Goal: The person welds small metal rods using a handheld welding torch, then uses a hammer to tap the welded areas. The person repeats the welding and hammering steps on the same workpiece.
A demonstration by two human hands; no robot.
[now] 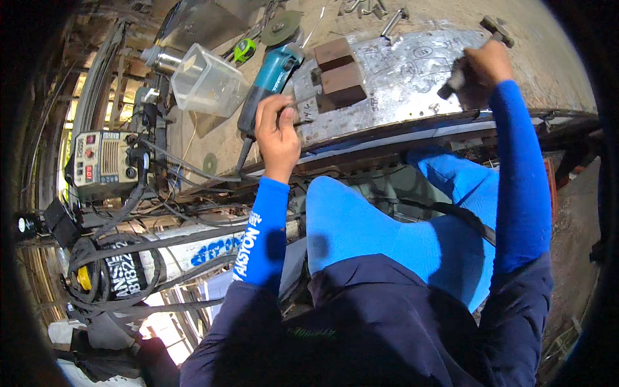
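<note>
My left hand (278, 132) is closed at the table's near edge, left of two brown block-like metal pieces (343, 76). A thin dark strip of metal (305, 101) sticks out from its fingers toward the nearer block. On the right, my right hand (488, 62) is closed round a hammer, its dark head (454, 80) over a marked metal sheet (403, 80). Another dark hammer-head shape (496, 31) shows just beyond that hand; whether it is a separate tool I cannot tell. A teal angle grinder (274, 74) lies left of the blocks.
A clear plastic container (205, 80), a green tape measure (244, 50) and a grinding disc (281, 29) are at the left of the table. Several metal bits (367, 8) lie at the far edge. A welding machine (105, 161) and looped cables (97, 277) are left.
</note>
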